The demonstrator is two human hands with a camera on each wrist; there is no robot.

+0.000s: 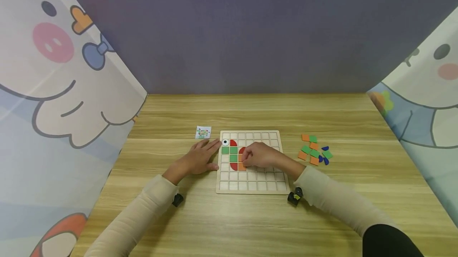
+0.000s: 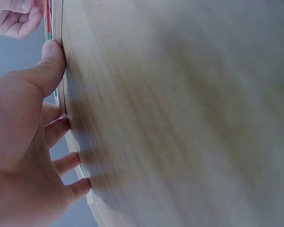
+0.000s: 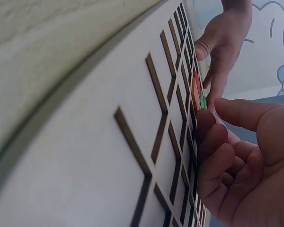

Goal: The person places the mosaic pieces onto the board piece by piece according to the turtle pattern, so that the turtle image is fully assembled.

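A light wooden grid board (image 1: 261,175) lies on the table. My left hand (image 1: 201,157) rests at its left edge, fingers spread; in the left wrist view the thumb and fingertips touch that edge. My right hand (image 1: 262,155) is over the board, its fingers curled and fingertips down at the orange square tiles (image 1: 241,166). In the right wrist view, the thumb and index tips of this hand (image 3: 241,161) come close together; I cannot tell whether they pinch a tile. Green square tiles (image 1: 233,149), red curved tiles (image 1: 233,166) and a round eye tile (image 1: 225,142) sit in the grid.
Right of the board lie loose orange tiles (image 1: 302,155), green tiles (image 1: 327,154) and blue half-round tiles (image 1: 325,148). A small picture card (image 1: 203,132) lies beyond my left hand. A dark panel (image 1: 250,34) stands behind the wooden table (image 1: 232,225).
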